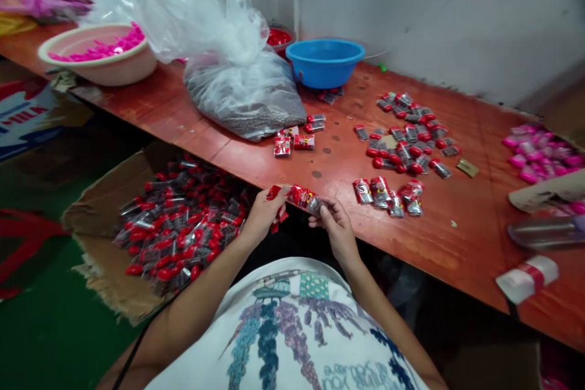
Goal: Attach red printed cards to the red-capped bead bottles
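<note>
— What do we have here, biggest first?

— The table (457, 237), long and red-brown; we place everything else against it. Below its near edge, to the left, an open cardboard box (103, 283) sits on the floor, full of red-capped packets. On the table's left part lies a big clear plastic bag (237, 85) of dark grains. A pink basin (109, 70) stands further left, and a blue bowl (325, 70) stands at the table's back edge, just right of the bag.

— And the small goods?

— A loose heap of packets (411, 137) lies in the table's middle, and a short row (388, 192) lies nearer its front edge.

— Where are our hands?

— Both are just off the table's near edge, above our lap. Our left hand (264, 213) and right hand (336, 228) share one red packet (305, 198), held in the air between them and resting on nothing. The left fingers are closed on its red end, with more red tucked under them. The right fingers pinch the other end, narrow and tight.

— Which step do we judge this to be?

— We think we are working a single packet by hand, with the row on the table ahead and the box below at our left.

— What does the next move call for?

— It calls for a steady two-handed pinch while we work the packet. Setting it down calls for one hand to let go cleanly while the other carries it.
</note>
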Demonstrator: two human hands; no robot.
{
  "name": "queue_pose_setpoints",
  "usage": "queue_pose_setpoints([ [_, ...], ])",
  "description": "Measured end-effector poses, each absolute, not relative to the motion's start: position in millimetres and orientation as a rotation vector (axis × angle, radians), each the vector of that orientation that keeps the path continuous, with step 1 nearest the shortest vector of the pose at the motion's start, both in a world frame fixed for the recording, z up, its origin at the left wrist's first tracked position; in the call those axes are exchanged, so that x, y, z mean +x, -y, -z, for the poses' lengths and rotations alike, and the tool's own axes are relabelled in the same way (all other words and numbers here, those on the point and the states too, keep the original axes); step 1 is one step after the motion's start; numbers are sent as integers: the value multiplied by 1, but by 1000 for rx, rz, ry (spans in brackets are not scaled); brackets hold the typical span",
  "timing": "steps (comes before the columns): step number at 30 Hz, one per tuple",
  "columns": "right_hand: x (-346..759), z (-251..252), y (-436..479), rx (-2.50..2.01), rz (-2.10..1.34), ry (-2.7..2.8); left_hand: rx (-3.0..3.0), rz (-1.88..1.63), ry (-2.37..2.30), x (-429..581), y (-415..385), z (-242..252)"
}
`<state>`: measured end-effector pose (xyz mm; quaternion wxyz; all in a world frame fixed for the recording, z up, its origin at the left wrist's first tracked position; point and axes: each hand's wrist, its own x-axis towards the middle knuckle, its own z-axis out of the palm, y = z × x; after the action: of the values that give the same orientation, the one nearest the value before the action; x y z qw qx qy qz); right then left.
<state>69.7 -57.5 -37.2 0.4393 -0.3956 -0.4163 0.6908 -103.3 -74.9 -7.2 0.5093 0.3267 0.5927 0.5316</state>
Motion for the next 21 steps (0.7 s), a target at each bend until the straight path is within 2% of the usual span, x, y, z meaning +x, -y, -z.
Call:
queue_pose_setpoints([
  [7,88,44,29,-1019,-1549,1021,1259,-1258,-1432,-81,23,8],
  [13,96,53,9,-1027,-1513,1049,1747,-1231,-1666,-71,-7,16],
  [21,95,71,6,-1059,-1463,953,1858,-1049,-1918,-59,-33,34],
])
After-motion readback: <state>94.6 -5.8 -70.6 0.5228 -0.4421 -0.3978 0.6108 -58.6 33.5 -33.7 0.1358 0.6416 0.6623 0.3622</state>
